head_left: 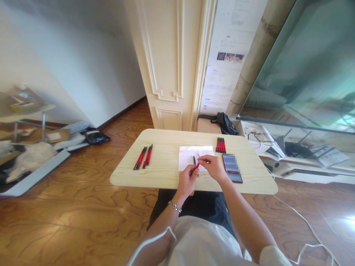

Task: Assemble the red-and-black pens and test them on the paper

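Note:
My left hand (188,179) is closed round a red pen barrel (197,166), held low over a white sheet of paper (184,152). Close against it, my right hand (213,166) pinches what looks like a thin dark pen refill (198,155) at the barrel's upper end. A black pen part (194,160) shows just above the left fingertips, over the paper. Several red and black pens (143,157) lie in two small groups on the left of the table. At the right, several more pens (221,145) are lined up side by side.
A phone (232,168) lies on the pale wooden table (163,142), beside my right forearm. Behind the table are a black bag (226,123) on a box and a low cabinet with a router (296,149). A white cable (302,218) runs over the floor at right.

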`<state>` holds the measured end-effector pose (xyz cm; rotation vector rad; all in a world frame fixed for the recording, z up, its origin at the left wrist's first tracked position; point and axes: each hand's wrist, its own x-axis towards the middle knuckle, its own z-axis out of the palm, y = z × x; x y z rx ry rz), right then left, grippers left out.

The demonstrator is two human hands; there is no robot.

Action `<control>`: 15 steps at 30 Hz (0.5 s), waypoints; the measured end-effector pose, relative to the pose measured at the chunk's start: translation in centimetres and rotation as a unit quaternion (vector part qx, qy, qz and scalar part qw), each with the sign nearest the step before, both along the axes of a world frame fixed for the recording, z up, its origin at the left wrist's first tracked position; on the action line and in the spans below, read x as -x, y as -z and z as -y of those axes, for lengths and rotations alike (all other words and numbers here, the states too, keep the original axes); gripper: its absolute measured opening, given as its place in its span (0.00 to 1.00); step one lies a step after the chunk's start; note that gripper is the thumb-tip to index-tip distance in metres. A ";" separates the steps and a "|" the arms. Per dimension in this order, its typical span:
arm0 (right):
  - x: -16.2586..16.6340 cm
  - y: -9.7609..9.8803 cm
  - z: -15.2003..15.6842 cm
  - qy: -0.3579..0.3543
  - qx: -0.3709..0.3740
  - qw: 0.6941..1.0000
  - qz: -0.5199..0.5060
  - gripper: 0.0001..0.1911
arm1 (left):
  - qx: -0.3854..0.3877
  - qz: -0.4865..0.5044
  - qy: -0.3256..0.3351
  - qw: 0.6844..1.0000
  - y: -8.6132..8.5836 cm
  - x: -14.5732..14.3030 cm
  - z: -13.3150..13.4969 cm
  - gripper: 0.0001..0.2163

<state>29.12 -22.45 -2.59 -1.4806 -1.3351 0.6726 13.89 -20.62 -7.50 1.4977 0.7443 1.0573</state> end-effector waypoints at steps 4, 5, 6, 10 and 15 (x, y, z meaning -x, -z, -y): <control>-0.5 -0.5 0.3 -0.039 0.022 0.999 0.020 0.13 | -0.009 -0.009 0.000 1.000 -0.1 0.0 0.1 0.15; -0.5 -0.6 0.4 -0.044 0.025 0.998 0.026 0.12 | -0.011 -0.009 0.004 1.000 -0.1 0.0 0.1 0.14; -0.6 -0.6 0.5 -0.048 0.028 0.998 0.033 0.12 | -0.012 -0.009 0.007 1.000 -0.1 0.0 0.1 0.14; -0.9 -0.7 0.5 -0.068 0.036 0.995 0.062 0.14 | -0.004 0.002 0.015 1.000 -0.2 0.1 0.1 0.15; -2.2 0.0 -0.8 -0.012 0.053 0.994 0.093 0.15 | 0.010 0.017 0.014 1.000 -0.3 0.1 0.2 0.16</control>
